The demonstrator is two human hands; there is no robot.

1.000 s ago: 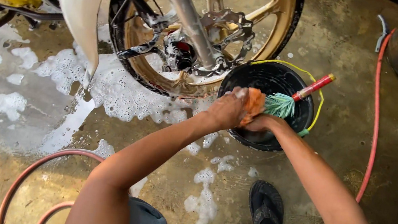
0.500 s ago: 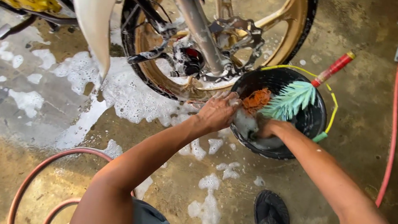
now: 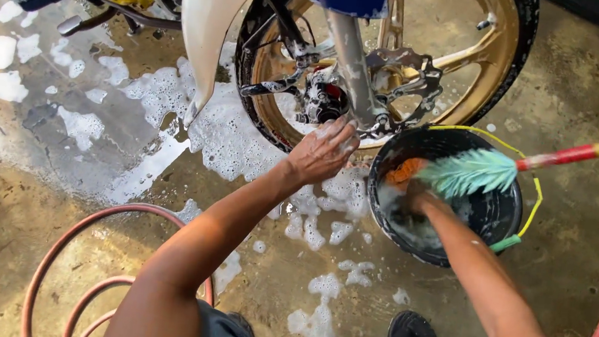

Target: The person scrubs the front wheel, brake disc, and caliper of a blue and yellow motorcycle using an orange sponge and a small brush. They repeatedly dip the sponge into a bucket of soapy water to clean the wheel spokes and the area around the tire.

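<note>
So the wheel [image 3: 397, 58] is about half done I'd say: suds all over the wet floor [image 3: 69, 186] under it, but the gold rim and brake disc [image 3: 401, 82] look barely soaped. My left hand [image 3: 324, 152] is up by the hub, fingers loosely spread and holding nothing. My right hand [image 3: 417, 202] is down in the black bucket [image 3: 500, 208] just right of the wheel, next to the orange sponge [image 3: 406, 170] and green brush [image 3: 474, 171], can't tell what its fingers are doing
</note>
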